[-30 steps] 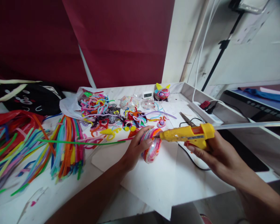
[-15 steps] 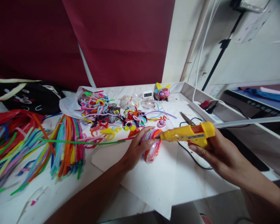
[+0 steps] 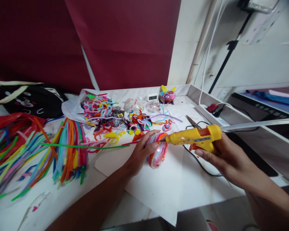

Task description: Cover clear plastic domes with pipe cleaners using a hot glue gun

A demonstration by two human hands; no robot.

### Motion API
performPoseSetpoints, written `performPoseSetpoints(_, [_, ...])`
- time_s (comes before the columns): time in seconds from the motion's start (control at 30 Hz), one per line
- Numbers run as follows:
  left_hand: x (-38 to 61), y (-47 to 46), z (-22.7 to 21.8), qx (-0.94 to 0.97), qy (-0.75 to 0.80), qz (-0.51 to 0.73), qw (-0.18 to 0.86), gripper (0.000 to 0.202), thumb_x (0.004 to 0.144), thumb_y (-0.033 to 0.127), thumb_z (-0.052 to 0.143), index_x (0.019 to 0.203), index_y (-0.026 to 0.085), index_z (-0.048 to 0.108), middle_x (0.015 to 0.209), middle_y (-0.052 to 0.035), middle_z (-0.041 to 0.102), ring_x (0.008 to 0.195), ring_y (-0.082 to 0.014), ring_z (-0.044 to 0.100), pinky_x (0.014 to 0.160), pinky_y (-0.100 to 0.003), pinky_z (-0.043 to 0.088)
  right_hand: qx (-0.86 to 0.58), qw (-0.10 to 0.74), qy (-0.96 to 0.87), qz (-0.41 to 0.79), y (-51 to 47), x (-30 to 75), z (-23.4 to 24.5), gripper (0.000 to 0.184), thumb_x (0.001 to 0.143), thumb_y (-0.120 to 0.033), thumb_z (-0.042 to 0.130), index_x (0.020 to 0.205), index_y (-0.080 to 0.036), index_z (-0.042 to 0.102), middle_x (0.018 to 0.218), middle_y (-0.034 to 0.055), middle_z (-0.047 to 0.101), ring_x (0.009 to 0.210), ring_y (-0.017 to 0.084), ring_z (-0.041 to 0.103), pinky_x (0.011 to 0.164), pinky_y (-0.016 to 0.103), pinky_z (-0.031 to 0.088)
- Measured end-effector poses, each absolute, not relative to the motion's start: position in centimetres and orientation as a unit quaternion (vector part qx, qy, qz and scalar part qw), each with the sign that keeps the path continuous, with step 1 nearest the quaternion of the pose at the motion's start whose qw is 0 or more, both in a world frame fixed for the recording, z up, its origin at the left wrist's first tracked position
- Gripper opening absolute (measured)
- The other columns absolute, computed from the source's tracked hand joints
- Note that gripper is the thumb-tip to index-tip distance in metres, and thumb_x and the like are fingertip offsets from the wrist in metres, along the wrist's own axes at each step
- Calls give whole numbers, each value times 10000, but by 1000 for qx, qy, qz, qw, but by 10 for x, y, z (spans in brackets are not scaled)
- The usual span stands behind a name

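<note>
A round ball wrapped in pink, orange and purple pipe cleaners (image 3: 156, 157) is in my left hand (image 3: 142, 154), whose thumb presses on its near side. My right hand (image 3: 227, 160) grips a yellow hot glue gun (image 3: 195, 138) by its handle. The gun's nozzle points left and meets the upper edge of the ball, or sits very close to it. A clear glue stick (image 3: 260, 124) juts from the back of the gun. White paper (image 3: 159, 195) lies under both hands.
Bundled pipe cleaners (image 3: 69, 150) lie at left, with loose offcuts (image 3: 115, 120) behind my left hand. Scissors (image 3: 193, 122) rest beyond the glue gun. A finished-looking ball with yellow horns (image 3: 168, 95) and a small digital clock (image 3: 152, 97) stand at the back. A power strip (image 3: 216, 115) sits at right.
The glue gun's trigger area shows more red-orange by my right fingers, and its nozzle has shifted very slightly. Both hands otherwise hold their places.
</note>
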State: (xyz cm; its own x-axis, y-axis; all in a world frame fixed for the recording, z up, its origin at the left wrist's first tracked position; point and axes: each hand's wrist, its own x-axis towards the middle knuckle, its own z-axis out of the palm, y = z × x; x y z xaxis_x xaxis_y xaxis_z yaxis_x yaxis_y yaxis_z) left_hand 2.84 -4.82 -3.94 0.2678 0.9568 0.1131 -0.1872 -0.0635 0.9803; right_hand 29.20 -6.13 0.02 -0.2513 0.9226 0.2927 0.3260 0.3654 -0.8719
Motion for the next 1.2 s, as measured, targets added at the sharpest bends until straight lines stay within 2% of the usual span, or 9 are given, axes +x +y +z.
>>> performPoseSetpoints(0.13, [29,-49,-41,526,346,495,599,471,853,453,626,1288,279,574,1323,-53,603,1133,-274,587,917,-340,479,-425,427,-690,401,-63,290,0,362,862,-315,699,1186,-277,541,1143,49,656,988,214,668,785,287,614])
performPoseSetpoints(0.27, [29,-49,-41,519,346,500,601,469,849,454,628,1284,284,576,1330,-47,597,1130,-270,587,894,-333,492,-437,459,-660,404,-63,286,5,324,820,-327,740,1100,-285,582,1016,27,674,908,206,676,767,286,608])
performPoseSetpoints(0.4, [28,-48,-41,531,349,498,590,476,849,458,626,1289,282,576,1322,-53,607,1156,-284,578,929,-353,477,-469,464,-639,396,-62,287,11,284,768,-375,779,983,-265,631,868,24,663,765,186,649,614,254,572])
performPoseSetpoints(0.5, [26,-46,-39,538,360,501,574,489,854,455,613,1305,275,561,1308,-60,618,1180,-298,566,984,-388,447,-498,435,-627,411,-62,294,13,295,747,-453,782,851,-214,644,722,15,612,590,134,558,472,218,476])
performPoseSetpoints(0.7, [19,-41,-32,591,409,543,434,509,860,451,613,1321,248,547,1335,-57,572,1224,-288,512,1050,-370,375,-516,339,-610,496,-62,304,6,375,691,-487,810,847,-186,651,734,3,552,580,113,486,455,210,423])
performPoseSetpoints(0.83, [17,-42,-27,622,412,542,386,544,878,457,591,1368,238,503,1341,-61,566,1217,-282,512,1033,-354,386,-479,254,-651,531,-65,294,-7,355,736,-465,779,901,-172,663,777,4,559,604,113,482,484,214,440])
performPoseSetpoints(0.93, [17,-44,-26,643,415,534,359,542,881,463,588,1359,222,500,1361,-74,546,1232,-284,505,1043,-354,377,-465,222,-673,530,-67,287,-23,344,818,-470,699,941,-151,668,789,12,577,610,112,495,494,213,440])
performPoseSetpoints(1.07, [19,-47,-26,668,422,516,331,541,884,465,577,1352,207,495,1379,-95,531,1245,-294,504,1069,-383,352,-472,211,-745,422,-67,282,-36,306,844,-431,663,990,-164,695,784,36,655,640,157,569,558,260,480])
performPoseSetpoints(1.2, [21,-49,-26,698,409,500,308,549,878,442,577,1362,204,476,1396,-103,523,1279,-295,492,1085,-399,344,-476,276,-780,298,-69,267,-25,272,864,-376,632,1049,-189,702,1031,107,692,890,225,631,792,344,506])
